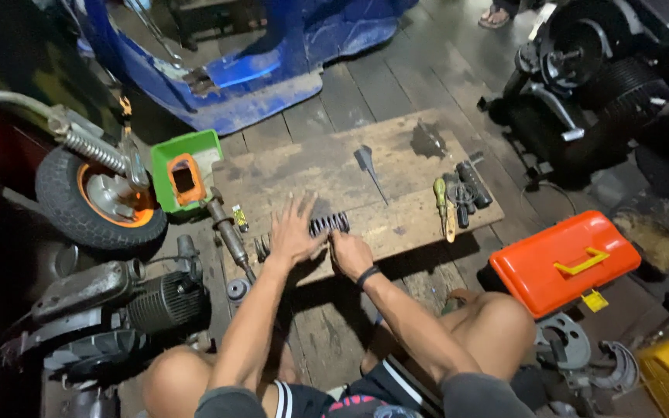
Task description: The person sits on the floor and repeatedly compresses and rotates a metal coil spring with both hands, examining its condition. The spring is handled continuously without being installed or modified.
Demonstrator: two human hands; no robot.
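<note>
Dark coiled metal spring (328,224) lies on its side near the front edge of a worn wooden board (396,155) on the plank floor, and both hands meet at it. The right hand (350,251) is curled with its fingertips pinching the spring's near end, a black band round its wrist. The left hand (294,231) lies flat with fingers spread wide, holding nothing, its thumb side touching the spring's left end. Just left of that hand a long metal shaft (226,228) lies across the board's corner, with a green plastic tray (166,159) holding an orange part beyond it. Farther up the board lie a grey funnel-shaped tool (367,164), a yellow-handled screwdriver (441,203) and a cluster of black handlebar grips (468,190). An orange plastic toolbox with a yellow handle (563,263) sits on the floor to the right, well apart from the hands. A small wheel with an orange rim (98,197) stands on the left, with a grey finned engine (141,298) below it.
</note>
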